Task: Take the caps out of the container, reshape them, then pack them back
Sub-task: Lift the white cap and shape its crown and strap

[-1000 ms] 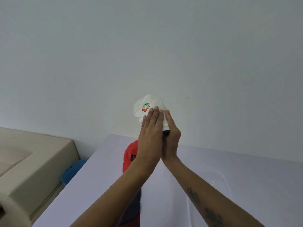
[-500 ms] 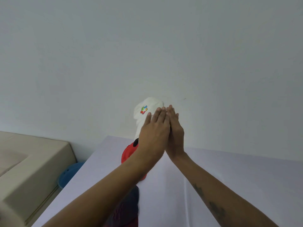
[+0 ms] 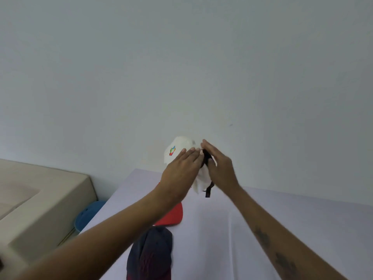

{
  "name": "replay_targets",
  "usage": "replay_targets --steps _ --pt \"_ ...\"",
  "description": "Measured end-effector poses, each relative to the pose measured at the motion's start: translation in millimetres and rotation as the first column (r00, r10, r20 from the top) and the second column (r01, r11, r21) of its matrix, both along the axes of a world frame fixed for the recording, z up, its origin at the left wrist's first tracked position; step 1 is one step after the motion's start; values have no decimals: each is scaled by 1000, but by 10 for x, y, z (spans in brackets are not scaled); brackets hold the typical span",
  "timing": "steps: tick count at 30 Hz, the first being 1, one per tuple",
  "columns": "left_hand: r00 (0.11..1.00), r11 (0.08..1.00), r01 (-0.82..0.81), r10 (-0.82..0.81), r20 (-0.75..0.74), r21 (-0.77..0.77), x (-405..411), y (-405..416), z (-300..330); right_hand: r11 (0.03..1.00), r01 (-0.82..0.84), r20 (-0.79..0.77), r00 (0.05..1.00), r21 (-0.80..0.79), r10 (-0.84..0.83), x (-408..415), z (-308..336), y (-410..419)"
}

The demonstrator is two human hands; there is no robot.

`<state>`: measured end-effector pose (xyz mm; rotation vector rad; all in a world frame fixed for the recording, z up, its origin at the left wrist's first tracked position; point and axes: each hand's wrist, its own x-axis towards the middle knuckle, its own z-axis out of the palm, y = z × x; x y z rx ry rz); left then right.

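— What is the head view showing up top?

— A white cap (image 3: 177,150) is being held up in front of the pale wall (image 3: 181,57), above the far edge of the desk (image 3: 252,229). A small coloured logo is facing left on its crown, and a dark strap (image 3: 208,190) is hanging down beneath it.

— And the hands?

— The left hand (image 3: 179,174) is lying against the cap's left side with its fingers straight and close together, so its grip is flat and open, pressing rather than clutching. The right hand (image 3: 220,168) is coming in from the right, fingers extended too, its fingertips meeting the left's near the cap's top. (Its thumb is sitting by something dark between the palms, but I cannot tell whether it is pinching that.) The cap is sitting between the two palms.

— What is lying lower down?

— A red cap (image 3: 173,216) is resting on the desk, partly hidden behind the left forearm. Just nearer the camera, a dark navy cap (image 3: 150,257) with reddish markings is lying on the desk, touching or nearly touching the red one.

— Anything off to the side?

— A blue cap (image 3: 88,214) is showing in the gap left of the desk, beside a beige box-like unit (image 3: 40,209). The right forearm is showing dark tattoo marks.
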<state>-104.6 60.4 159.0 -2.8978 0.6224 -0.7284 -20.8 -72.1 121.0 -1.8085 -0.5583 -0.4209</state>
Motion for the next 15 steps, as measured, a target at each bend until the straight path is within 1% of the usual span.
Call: replay_targets --steps 1,3,4,5,6,7,8,9,11,13,14,15 --pt "999 998 -30 29 13 53 1 51 -29 998 3 -28 1000 -56 -5 70 75 -83" --pt "997 988 -4 -9 82 157 4 112 -97 999 31 -168 986 39 -24 228 286 -205" --pt "996 976 19 -39 86 215 11 85 -141 998 46 -222 974 34 -37 265 357 -216" --pt "998 967 25 -40 54 255 -3 44 -205 997 39 -259 964 -68 -55 252 413 -185" --pt "999 959 23 -30 19 283 -15 -6 -263 986 -22 -324 945 -168 -34 243 417 -126" --pt "999 954 38 -42 8 298 -29 -53 -312 969 -98 -426 905 -229 -9 224 419 -57" --pt "999 948 41 -44 2 315 -59 -110 -344 963 -140 -537 844 -231 -6 190 400 5" --pt "999 945 34 -28 -22 326 -110 -168 -352 969 -151 -613 790 -194 1 168 368 64" --pt "990 935 29 20 -136 354 -141 -238 -446 986 -110 -666 746 -126 -2 180 290 133" --pt "980 943 29 39 -197 331 -183 -252 -562 993 -95 -665 747 -65 28 187 252 147" --pt "971 957 48 22 -239 285 -204 -237 -630 993 -115 -657 751 -39 61 176 254 141" --pt "946 979 75 -9 -325 192 -234 -213 -676 990 -139 -645 759 -32 86 188 243 127"
